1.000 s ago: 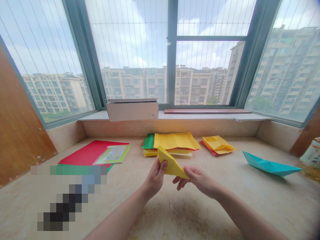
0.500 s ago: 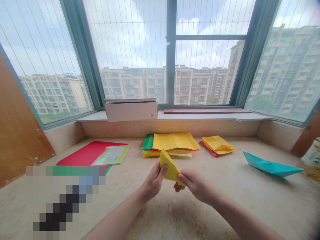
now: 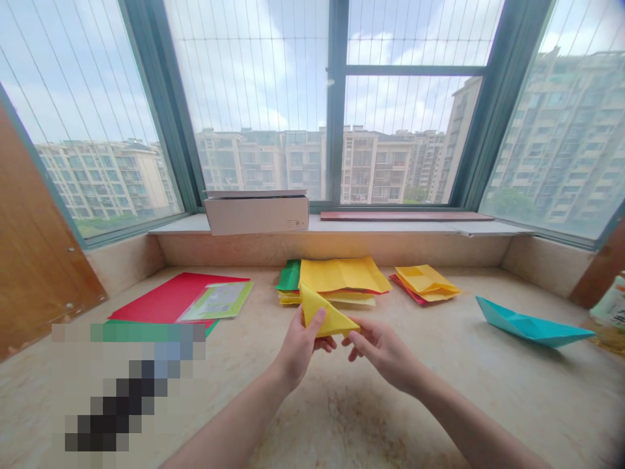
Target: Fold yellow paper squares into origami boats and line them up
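Table (image 3: pixel 234 365) separates the red sheet (image 3: pixel 151 296) from the left grip (image 3: pixel 297 348), clamping folded yellow paper (image 3: pixel 329 317) in the air; the right grip (image 3: pixel 385 352) pinches its right corner, higher than before, well apart from the blue boat (image 3: pixel 537 326).

A piece of bright yellow paper (image 3: pixel 329 316) is showing a folded, triangular shape, its upper tip pointing up above the left fingers (image 3: pixel 326 344), which are gripping its left part. Its long upper edge is sloping down toward the right fingers (image 3: pixel 360 342), where its narrow right corner is sitting pinched at their tips.
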Motion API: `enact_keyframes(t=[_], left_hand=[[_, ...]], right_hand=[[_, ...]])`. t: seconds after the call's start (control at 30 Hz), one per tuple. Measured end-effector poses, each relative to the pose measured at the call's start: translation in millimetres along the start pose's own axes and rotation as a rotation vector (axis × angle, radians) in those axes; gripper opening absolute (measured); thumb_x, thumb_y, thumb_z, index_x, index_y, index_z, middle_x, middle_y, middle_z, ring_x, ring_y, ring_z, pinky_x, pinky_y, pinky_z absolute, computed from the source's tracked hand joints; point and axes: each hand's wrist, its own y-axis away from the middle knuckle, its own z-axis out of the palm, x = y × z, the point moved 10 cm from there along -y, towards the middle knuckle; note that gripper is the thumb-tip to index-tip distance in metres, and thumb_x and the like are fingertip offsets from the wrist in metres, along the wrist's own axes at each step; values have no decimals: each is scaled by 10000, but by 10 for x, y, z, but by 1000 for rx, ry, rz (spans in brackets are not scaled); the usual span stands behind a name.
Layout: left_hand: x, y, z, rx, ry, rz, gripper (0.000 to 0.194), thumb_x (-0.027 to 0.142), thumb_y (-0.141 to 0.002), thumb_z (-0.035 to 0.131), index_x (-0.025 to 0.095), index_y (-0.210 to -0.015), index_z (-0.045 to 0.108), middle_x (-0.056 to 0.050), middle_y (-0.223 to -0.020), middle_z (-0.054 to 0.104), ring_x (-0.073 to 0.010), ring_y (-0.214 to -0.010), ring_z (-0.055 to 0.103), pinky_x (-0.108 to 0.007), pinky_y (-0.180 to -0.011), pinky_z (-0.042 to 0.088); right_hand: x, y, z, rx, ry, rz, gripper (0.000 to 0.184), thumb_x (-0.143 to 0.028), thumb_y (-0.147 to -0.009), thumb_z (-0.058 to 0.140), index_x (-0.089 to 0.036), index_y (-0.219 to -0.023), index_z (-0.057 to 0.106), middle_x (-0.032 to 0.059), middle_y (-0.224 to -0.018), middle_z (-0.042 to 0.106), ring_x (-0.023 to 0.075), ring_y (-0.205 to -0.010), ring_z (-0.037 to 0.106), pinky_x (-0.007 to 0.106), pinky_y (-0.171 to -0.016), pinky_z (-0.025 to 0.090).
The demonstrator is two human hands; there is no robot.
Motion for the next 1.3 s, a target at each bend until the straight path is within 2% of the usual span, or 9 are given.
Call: enact_keyframes(t=[0.1,0.2,0.43,0.6,0.8,1.0,1.07,1.13,1.3], left_hand=[[-55,13,16,2,53,-39,484,523,-778,709,159,-1011,492,-19,-757,654,-119,-515,612,-220,-474,464],[-109,24,37,-17,49,-57,484,522,-796,697,157,-1031,485,-19,-768,654,-121,-525,617,-228,-486,478],[-141,79,136,-59,-7,-33,553,594,-797,658,187,-1085,419,4,-742,647,-144,-486,643,-242,-457,486],[-131,85,177,-97,11,0,555,590,-804,657,184,-1097,417,-50,-845,692,-152,-512,670,-246,-478,505],[-100,69,172,-126,64,21,494,533,-826,675,167,-1066,447,-67,-858,706,-164,-591,703,-246,-551,537],[-71,51,162,-120,147,57,478,500,-823,703,176,-1074,456,-43,-839,703,-146,-633,687,-260,-613,547],[-61,43,142,-108,149,82,483,505,-817,708,182,-1074,458,-30,-814,698,-146,-632,679,-279,-636,550],[-61,44,142,-116,128,98,489,522,-810,707,184,-1065,461,-25,-785,692,-155,-630,678,-295,-643,550],[-71,74,180,-175,52,143,453,523,-839,672,174,-1043,467,-43,-780,690,-184,-664,693,-323,-659,551]], right_hand=[[-33,-7,40,-15,-51,4,305,-385,-931,546,-166,-1077,698,52,-891,713,157,-735,668,294,-687,563],[71,-9,35,9,-75,59,339,-426,-939,528,-147,-982,715,69,-869,736,173,-730,692,311,-696,558],[273,30,-184,255,-90,117,470,-569,-893,553,-125,-883,707,118,-824,757,223,-723,722,329,-666,546],[270,43,-214,326,-83,92,481,-607,-881,544,-149,-813,671,86,-686,736,206,-608,690,310,-597,524],[195,2,-212,210,-131,67,429,-549,-905,555,-153,-778,657,37,-557,671,148,-496,573,264,-522,444],[89,7,-42,-46,-437,57,374,-502,-911,582,-143,-869,677,78,-780,700,163,-677,606,302,-665,481],[111,5,-35,-34,-445,57,449,-566,-926,521,-144,-892,671,87,-798,694,165,-673,596,303,-646,472],[155,-5,-43,3,-368,66,513,-613,-929,478,-141,-832,654,70,-714,670,146,-596,559,278,-583,439],[145,-32,-80,50,-147,30,551,-619,-940,448,-144,-709,606,58,-605,648,124,-517,514,249,-520,397]])
